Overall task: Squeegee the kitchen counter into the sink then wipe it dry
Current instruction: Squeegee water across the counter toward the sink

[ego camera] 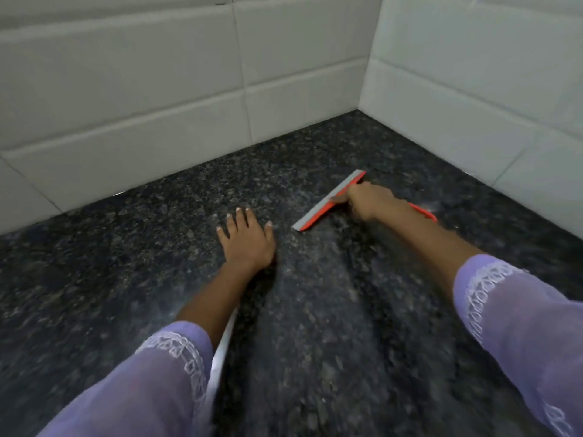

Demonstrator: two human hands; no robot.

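Note:
A red squeegee (318, 216) with a grey rubber blade lies blade-down on the dark speckled granite counter (315, 326), near the corner of the walls. My right hand (367, 201) is closed around its handle, whose red end sticks out behind the wrist. My left hand (246, 238) rests flat on the counter, fingers spread, a short way left of the blade's near end, holding nothing. The sink is out of sight.
White tiled walls (157, 99) rise at the back and on the right (489, 89), meeting in a corner beyond the squeegee. A pale strip (220, 357) runs under my left forearm. Both arms wear lilac sleeves.

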